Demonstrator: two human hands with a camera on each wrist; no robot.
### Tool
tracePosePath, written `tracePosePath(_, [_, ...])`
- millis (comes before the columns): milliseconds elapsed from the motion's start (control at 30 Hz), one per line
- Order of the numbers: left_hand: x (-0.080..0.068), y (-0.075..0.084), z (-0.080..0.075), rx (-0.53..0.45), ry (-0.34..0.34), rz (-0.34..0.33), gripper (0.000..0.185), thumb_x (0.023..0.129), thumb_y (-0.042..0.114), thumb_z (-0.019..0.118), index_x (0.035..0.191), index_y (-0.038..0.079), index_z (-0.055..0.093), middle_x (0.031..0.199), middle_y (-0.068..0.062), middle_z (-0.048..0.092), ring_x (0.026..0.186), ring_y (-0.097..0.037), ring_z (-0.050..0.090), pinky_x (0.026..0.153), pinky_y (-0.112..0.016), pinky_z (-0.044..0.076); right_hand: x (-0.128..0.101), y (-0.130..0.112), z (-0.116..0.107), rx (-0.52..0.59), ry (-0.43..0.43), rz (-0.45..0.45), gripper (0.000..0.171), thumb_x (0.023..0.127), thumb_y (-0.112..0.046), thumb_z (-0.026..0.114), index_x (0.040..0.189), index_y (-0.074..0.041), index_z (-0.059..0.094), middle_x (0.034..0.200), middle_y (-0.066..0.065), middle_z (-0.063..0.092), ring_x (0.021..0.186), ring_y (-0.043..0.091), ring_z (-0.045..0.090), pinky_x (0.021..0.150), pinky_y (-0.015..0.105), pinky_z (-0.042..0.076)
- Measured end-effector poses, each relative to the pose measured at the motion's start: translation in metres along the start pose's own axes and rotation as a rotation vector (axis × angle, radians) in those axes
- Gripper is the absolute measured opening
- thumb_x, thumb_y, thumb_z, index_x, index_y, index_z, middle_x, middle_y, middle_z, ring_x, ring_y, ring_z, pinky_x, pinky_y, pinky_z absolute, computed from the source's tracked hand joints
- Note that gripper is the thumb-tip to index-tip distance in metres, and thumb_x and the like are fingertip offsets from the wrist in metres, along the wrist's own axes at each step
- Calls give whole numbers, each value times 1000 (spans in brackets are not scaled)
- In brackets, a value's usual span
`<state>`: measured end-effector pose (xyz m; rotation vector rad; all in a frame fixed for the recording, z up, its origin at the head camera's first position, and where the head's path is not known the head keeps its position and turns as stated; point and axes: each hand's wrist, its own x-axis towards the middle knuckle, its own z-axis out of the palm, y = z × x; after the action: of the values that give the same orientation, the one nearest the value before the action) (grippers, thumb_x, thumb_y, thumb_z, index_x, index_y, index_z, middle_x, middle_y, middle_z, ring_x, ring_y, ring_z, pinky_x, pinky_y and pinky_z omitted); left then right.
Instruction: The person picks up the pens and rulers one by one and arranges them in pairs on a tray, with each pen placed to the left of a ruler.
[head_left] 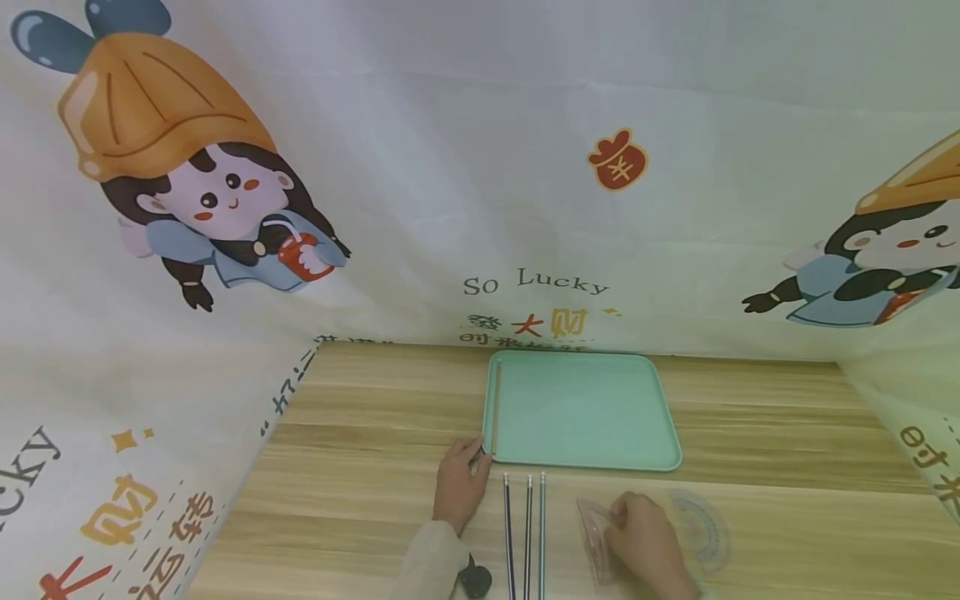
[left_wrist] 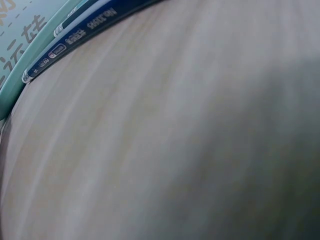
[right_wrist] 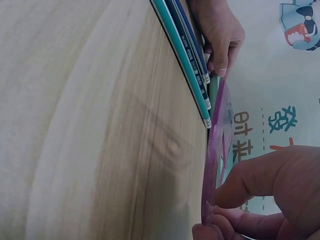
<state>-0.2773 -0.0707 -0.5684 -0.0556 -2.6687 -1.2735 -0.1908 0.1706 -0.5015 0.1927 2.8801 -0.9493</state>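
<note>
My right hand [head_left: 643,537] pinches a clear, pink-tinted set square [head_left: 595,542] between thumb and fingers. In the right wrist view the set square [right_wrist: 212,165] stands edge-on, raised above the table, its shadow falling on the wood. My left hand [head_left: 459,483] holds the near left corner of a mint-green tray [head_left: 585,408], thumb at the near rim. Between the hands lie three pencils side by side: a dark blue pencil [head_left: 509,533], a black pencil [head_left: 528,533] and a teal pencil [head_left: 542,533]. The left wrist view shows no fingers clearly.
Inside the tray, a thin brown strip [head_left: 497,408] lies along the left rim. A clear protractor [head_left: 703,529] rests on the wooden table [head_left: 772,433] right of my right hand. Printed cloth [head_left: 420,167] hangs behind and at both sides.
</note>
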Motion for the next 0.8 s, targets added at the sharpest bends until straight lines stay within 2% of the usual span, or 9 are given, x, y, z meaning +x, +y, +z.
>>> tracePosePath(400, [-1, 2, -2, -14, -2, -9, 38, 92, 19, 62, 125, 0, 59, 117, -11, 62, 106, -23, 61, 97, -37, 53, 8, -7, 0, -1, 16, -45, 19, 68, 3, 63, 86, 8, 62, 74, 10, 60, 65, 17, 56, 57, 32, 55])
tracePosePath(700, [-1, 0, 0, -6, 9, 9, 37, 92, 17, 62, 124, -1, 59, 114, -9, 63, 103, -20, 62, 93, -35, 55, 12, -11, 1, 9, 40, -56, 19, 67, 3, 64, 84, 8, 62, 76, 12, 61, 65, 18, 57, 57, 32, 55])
tracePosePath(800, [-1, 2, -1, -15, 10, 9, 37, 92, 17, 62, 124, -1, 60, 114, -9, 63, 103, -20, 62, 93, -35, 55, 15, -13, 2, 24, 31, -40, 15, 69, 2, 63, 84, 6, 61, 76, 11, 61, 65, 18, 56, 56, 32, 54])
